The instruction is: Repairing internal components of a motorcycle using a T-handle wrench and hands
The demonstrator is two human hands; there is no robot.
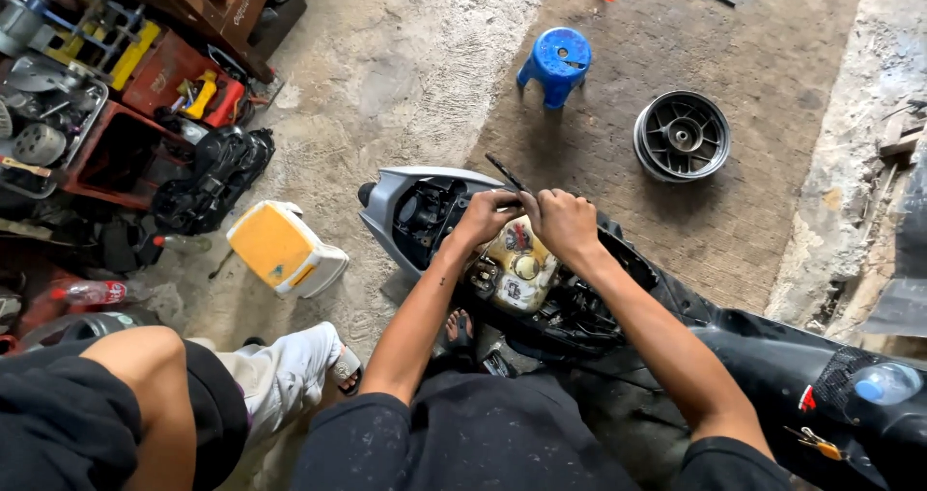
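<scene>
A stripped scooter [772, 356] lies below me, its grey tail section [386, 201] open and a cream fuel tank [517, 274] exposed in the frame. My left hand [483, 216] and my right hand [560, 221] meet just above the tank. Both are closed around a thin dark tool [504, 172] whose end sticks up and to the left from between my fingers. My forearms reach down over the black bodywork.
A yellow and white container [285, 250] lies left of the scooter. A blue stool [558, 64] and a dark wheel rim [681, 136] sit beyond. Cluttered parts trays [106, 105] fill the upper left. Another person's knee [145, 375] is at lower left.
</scene>
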